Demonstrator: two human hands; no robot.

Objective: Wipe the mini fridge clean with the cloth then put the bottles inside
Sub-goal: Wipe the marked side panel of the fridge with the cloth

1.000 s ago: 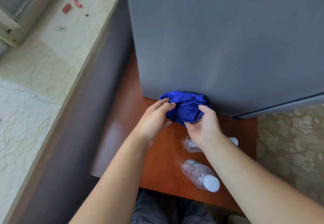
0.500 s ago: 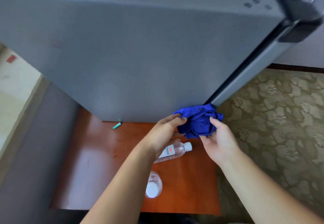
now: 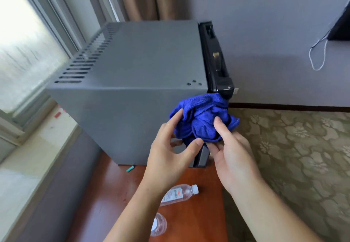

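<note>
A near clear bottle [image 3: 158, 224] and a labelled bottle [image 3: 178, 194] are being borne by the wooden table [image 3: 106, 204], while beyond them the bunched blue cloth [image 3: 202, 120] is being pinched by the left hand [image 3: 170, 158] and gripped by the right hand [image 3: 233, 158] at the corner of the closed grey mini fridge [image 3: 132, 90].

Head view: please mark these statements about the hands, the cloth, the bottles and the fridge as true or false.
1. The left hand and the right hand both hold the blue cloth. True.
2. The blue cloth lies spread flat on top of the mini fridge. False: it is bunched up in the hands, at the fridge's upper corner.
3. The mini fridge has a row of slots along its top. True.
4. The two bottles are inside the mini fridge. False: they are on the wooden table, outside it.
</note>
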